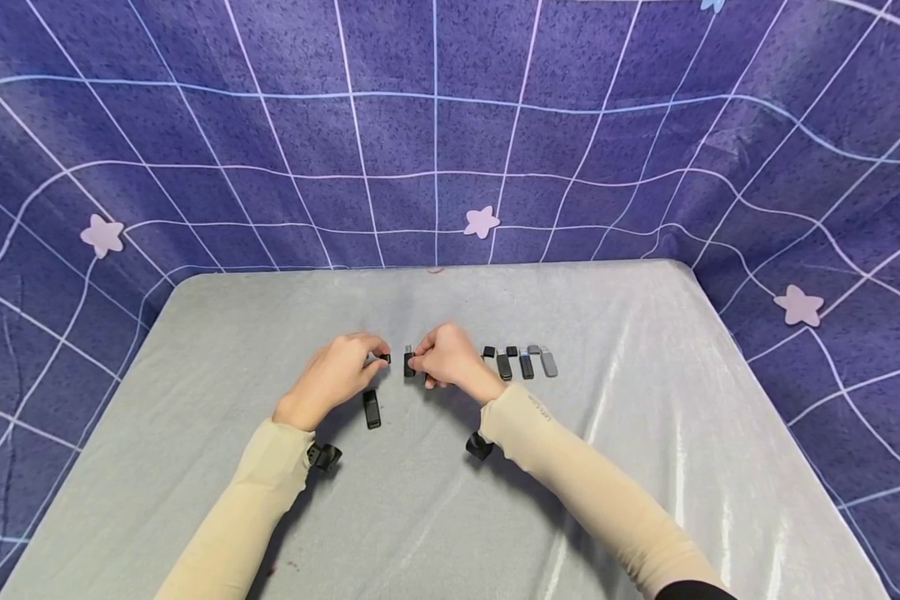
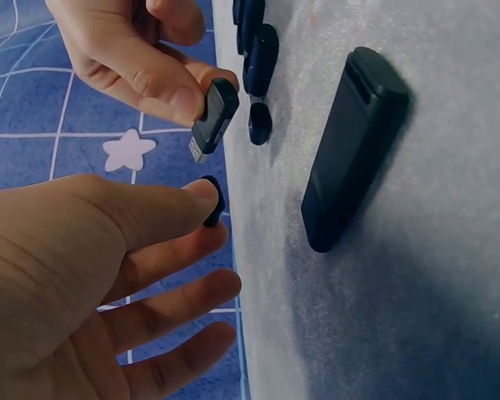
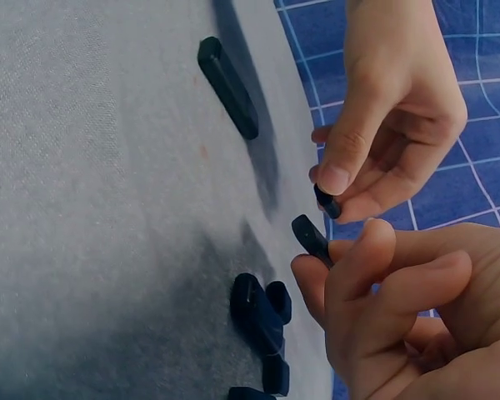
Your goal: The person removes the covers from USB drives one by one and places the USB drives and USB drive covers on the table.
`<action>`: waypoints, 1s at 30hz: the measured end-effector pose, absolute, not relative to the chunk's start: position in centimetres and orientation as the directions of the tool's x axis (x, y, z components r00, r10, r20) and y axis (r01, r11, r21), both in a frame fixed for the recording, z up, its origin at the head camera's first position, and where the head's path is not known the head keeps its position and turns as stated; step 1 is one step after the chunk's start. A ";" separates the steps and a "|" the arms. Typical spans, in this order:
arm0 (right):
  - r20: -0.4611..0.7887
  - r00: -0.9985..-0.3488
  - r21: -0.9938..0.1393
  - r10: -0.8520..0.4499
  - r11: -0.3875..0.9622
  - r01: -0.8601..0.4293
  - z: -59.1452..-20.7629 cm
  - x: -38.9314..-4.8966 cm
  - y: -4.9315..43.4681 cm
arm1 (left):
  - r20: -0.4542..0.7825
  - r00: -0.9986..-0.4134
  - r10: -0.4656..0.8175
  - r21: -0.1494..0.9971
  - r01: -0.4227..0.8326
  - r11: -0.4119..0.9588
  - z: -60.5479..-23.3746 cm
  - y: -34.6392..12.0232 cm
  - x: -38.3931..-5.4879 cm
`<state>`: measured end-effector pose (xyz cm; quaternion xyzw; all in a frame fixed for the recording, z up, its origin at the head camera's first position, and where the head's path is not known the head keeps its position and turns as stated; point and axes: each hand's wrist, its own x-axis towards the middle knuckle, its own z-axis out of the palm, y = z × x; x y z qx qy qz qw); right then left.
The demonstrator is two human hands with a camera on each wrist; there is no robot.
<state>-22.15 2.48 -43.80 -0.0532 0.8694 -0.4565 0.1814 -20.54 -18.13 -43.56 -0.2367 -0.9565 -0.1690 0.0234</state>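
My left hand (image 1: 332, 377) pinches a small black cap (image 2: 215, 202) between thumb and fingertip, its other fingers spread apart. My right hand (image 1: 450, 360) holds a black USB flash drive (image 1: 409, 365) whose metal plug is bare. In the left wrist view that plug (image 2: 197, 150) points down toward the cap, with a small gap between them. Both hands are above the table. Nearer the left forearm lies a long black flash drive (image 1: 372, 409), its metal plug not visible.
Right of the right hand, uncapped flash drives stand in a row: a black one (image 1: 504, 365), one with a blue plug (image 1: 527, 364) and a grey one (image 1: 548, 363). Small caps (image 1: 512, 352) lie just behind them. A grey cloth (image 1: 570, 500) covers the table; a purple grid curtain (image 1: 390, 133) surrounds it.
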 end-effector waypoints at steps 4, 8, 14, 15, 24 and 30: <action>-0.267 -0.925 -0.810 -0.272 0.583 0.063 -44.1 -22.2 2.2 | 0.114 -0.884 0.454 0.311 0.466 0.829 -43.8 -18.1 -20.7; -0.276 -0.923 -0.806 -0.266 0.588 0.072 -44.3 -22.2 2.0 | 0.105 -0.886 0.452 0.316 0.460 0.829 -44.0 -18.0 -20.9; -0.290 -0.923 -0.781 -0.252 0.620 0.076 -44.4 -22.4 1.5 | 0.090 -0.886 0.454 0.322 0.458 0.829 -44.2 -17.9 -21.2; -0.293 -0.922 -0.775 -0.253 0.627 0.074 -44.4 -22.4 1.4 | 0.084 -0.888 0.453 0.324 0.454 0.830 -44.3 -17.9 -21.3; -0.279 -0.926 -0.732 -0.257 0.681 0.032 -44.4 -22.3 1.0 | 0.042 -0.891 0.452 0.329 0.440 0.836 -44.4 -17.9 -21.7; -0.309 -0.920 -0.706 -0.242 0.706 0.051 -44.4 -22.3 0.7 | 0.009 -0.892 0.451 0.335 0.428 0.840 -44.5 -17.8 -21.7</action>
